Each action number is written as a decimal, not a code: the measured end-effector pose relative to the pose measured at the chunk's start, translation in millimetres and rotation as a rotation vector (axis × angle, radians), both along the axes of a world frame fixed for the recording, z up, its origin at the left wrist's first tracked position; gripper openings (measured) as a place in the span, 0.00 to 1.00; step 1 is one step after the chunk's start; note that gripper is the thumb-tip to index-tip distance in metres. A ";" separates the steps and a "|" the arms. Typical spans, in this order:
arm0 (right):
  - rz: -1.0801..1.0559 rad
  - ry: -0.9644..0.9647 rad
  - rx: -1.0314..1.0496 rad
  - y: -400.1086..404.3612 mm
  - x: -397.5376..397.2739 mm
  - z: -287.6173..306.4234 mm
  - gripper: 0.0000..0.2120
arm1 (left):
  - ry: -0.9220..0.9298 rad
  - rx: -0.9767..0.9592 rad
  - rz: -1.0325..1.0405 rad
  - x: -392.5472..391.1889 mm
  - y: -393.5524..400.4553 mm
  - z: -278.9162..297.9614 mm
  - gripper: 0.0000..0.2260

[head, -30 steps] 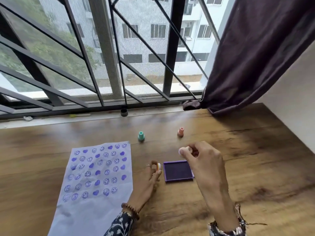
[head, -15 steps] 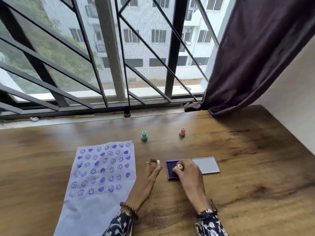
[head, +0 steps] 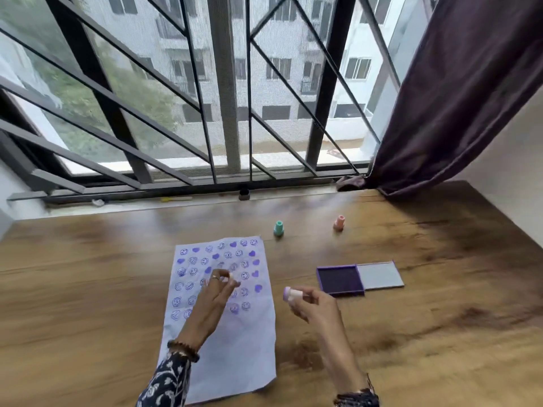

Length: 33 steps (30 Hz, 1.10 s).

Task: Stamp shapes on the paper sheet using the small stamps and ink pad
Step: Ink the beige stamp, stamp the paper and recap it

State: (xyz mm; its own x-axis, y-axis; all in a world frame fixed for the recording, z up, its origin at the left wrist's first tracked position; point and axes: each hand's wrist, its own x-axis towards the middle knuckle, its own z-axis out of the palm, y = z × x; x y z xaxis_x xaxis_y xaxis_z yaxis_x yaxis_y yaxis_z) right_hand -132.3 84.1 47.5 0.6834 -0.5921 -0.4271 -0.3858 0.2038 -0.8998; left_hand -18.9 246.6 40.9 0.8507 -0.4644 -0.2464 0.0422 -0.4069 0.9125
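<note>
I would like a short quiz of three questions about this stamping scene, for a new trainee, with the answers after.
1. True or false: the ink pad is open, with its lid lying flat on its right side.
2. Which spare stamp stands nearer to the paper sheet? A) the teal stamp B) the orange stamp
3. Fill in: the right hand holds a stamp that is over the bare ____, not over the paper.

Key
1. True.
2. A; it stands just past the sheet's far right corner.
3. table. The left hand is over the stamped rows and also holds a small stamp.
</note>
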 end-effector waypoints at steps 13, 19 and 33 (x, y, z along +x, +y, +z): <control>0.094 0.312 -0.812 75.0 40.1 -17.5 0.08 | 0.264 -0.221 -0.011 10.2 25.6 -17.2 0.02; 0.228 0.427 -1.026 76.1 45.8 -27.5 0.10 | 0.287 -0.245 -0.014 16.0 26.2 -24.4 0.02; 0.247 0.305 -0.513 39.4 53.1 -5.9 0.10 | 0.151 -0.171 0.019 15.6 25.2 -25.3 0.03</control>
